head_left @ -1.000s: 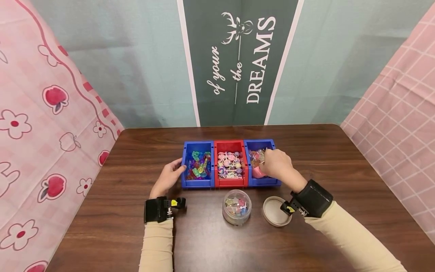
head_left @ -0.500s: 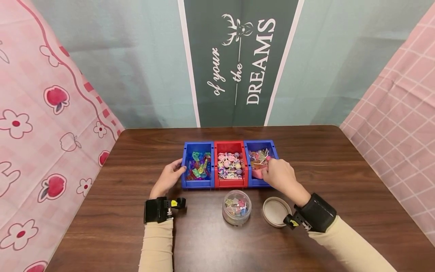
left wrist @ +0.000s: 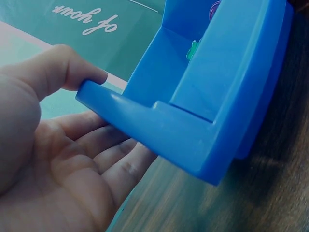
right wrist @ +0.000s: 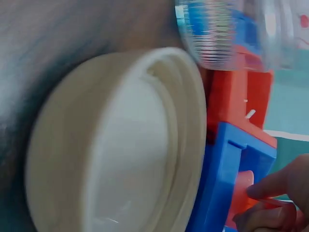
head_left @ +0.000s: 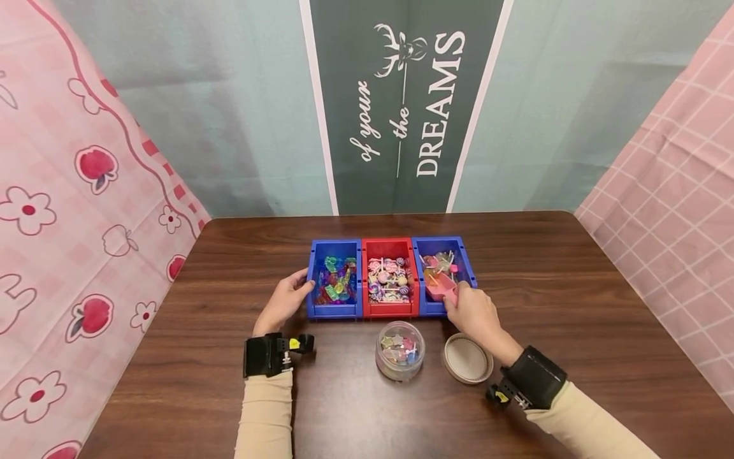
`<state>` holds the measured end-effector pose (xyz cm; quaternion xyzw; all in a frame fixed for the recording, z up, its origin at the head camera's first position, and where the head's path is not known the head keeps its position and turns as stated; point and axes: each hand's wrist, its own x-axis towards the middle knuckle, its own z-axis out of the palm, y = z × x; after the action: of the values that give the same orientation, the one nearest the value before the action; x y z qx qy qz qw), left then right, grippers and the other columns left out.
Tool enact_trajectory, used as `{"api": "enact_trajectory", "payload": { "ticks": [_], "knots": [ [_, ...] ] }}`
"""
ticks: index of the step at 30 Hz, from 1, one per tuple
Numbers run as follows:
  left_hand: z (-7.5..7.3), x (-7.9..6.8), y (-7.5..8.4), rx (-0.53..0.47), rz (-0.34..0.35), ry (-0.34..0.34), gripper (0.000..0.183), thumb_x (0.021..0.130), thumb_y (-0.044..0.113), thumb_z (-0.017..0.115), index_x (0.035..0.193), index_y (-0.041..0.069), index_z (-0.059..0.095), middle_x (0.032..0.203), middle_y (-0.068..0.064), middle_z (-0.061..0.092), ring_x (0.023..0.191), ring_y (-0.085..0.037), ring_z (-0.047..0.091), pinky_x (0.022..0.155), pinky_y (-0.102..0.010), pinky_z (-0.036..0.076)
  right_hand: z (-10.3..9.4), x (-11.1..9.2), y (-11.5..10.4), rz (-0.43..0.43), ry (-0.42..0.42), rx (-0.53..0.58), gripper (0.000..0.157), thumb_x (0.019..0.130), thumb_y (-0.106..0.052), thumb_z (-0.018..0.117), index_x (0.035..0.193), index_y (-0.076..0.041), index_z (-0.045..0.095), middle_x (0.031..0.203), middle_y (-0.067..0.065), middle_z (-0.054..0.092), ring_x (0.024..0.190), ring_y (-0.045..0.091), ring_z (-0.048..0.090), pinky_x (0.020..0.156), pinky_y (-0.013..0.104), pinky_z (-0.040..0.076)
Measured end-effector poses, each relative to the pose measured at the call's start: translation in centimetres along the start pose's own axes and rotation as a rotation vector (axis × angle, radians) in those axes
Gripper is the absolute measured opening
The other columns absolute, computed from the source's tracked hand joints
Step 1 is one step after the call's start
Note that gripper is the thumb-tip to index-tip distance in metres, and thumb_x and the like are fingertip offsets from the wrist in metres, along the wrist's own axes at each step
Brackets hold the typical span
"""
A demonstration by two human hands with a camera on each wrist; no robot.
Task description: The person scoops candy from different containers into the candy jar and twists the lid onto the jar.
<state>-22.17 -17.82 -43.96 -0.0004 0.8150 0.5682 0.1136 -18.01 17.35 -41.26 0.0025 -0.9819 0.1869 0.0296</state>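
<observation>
In the head view my left hand (head_left: 285, 298) holds the side wall of the left blue bin (head_left: 334, 310), thumb over the rim and fingers outside. The left wrist view shows the same grip on the blue bin (left wrist: 188, 140). My right hand (head_left: 474, 313) grips a pink scoop (head_left: 440, 288) by its handle, low over the front of the right blue bin (head_left: 471, 280). Small lollipop-like pieces (head_left: 440, 260) lie in that bin. The right wrist view shows the fingers pinching the scoop (right wrist: 240, 195); its load is hard to tell.
Between the blue bins stands a red bin (head_left: 390, 310) of patterned lollipop pieces. Nearer on the table (head_left: 344, 408) are a clear jar (head_left: 399, 350) with colourful pieces inside and a pale round lid (head_left: 467, 358), inner side up.
My right hand has drawn back toward the bin's front with the scoop, so more of the scoop and the pieces show. My left hand has stayed put.
</observation>
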Motion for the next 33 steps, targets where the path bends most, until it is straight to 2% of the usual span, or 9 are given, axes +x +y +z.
{"api": "enact_trajectory", "payload": {
  "ticks": [4, 11, 20, 26, 33],
  "knots": [
    [-0.1, 0.1, -0.1, -0.003, -0.006, -0.007, 0.049, 0.102, 0.015, 0.043, 0.146, -0.003, 0.034, 0.144, -0.026, 0.048, 0.129, -0.036, 0.051, 0.113, -0.051, 0.039, 0.4, 0.4, 0.3, -0.006, -0.016, 0.022, 0.023, 0.087, -0.017, 0.063, 0.08, 0.002, 0.053, 0.063, 0.008, 0.047, 0.057, 0.022, 0.048, 0.048, 0.028, 0.033],
    [-0.1, 0.2, -0.2, -0.004, -0.005, -0.003, 0.049, 0.102, 0.016, 0.043, 0.146, -0.003, 0.035, 0.144, -0.026, 0.048, 0.13, -0.036, 0.051, 0.113, -0.052, 0.039, 0.7, 0.4, 1.3, -0.052, 0.01, 0.098, 0.021, 0.086, -0.014, 0.065, 0.084, 0.004, 0.055, 0.063, 0.008, 0.05, 0.058, 0.021, 0.049, 0.049, 0.026, 0.033],
    [0.0, 0.3, -0.3, 0.005, -0.001, 0.0, 0.049, 0.102, 0.016, 0.044, 0.146, -0.003, 0.035, 0.144, -0.026, 0.049, 0.131, -0.036, 0.05, 0.114, -0.052, 0.038, 1.3, -0.2, 2.4, -0.098, 0.079, 0.141, 0.019, 0.086, -0.013, 0.067, 0.086, 0.003, 0.057, 0.059, 0.005, 0.049, 0.056, 0.018, 0.048, 0.05, 0.026, 0.035],
    [0.0, 0.4, -0.6, 0.018, 0.011, 0.001, 0.05, 0.101, 0.015, 0.044, 0.146, -0.005, 0.035, 0.143, -0.028, 0.048, 0.131, -0.037, 0.05, 0.113, -0.053, 0.038, 1.4, -0.7, 2.9, -0.11, 0.126, 0.181, 0.019, 0.087, -0.015, 0.067, 0.088, 0.002, 0.059, 0.058, 0.002, 0.047, 0.053, 0.013, 0.043, 0.048, 0.023, 0.031],
    [0.0, 0.4, -0.4, 0.018, 0.013, 0.014, 0.05, 0.101, 0.016, 0.045, 0.145, -0.005, 0.036, 0.143, -0.027, 0.049, 0.13, -0.036, 0.051, 0.112, -0.051, 0.04, 1.2, -1.3, 3.3, -0.142, 0.175, 0.209, 0.017, 0.087, -0.014, 0.069, 0.087, 0.002, 0.06, 0.059, 0.004, 0.051, 0.055, 0.013, 0.043, 0.048, 0.021, 0.031]
  ]
}}
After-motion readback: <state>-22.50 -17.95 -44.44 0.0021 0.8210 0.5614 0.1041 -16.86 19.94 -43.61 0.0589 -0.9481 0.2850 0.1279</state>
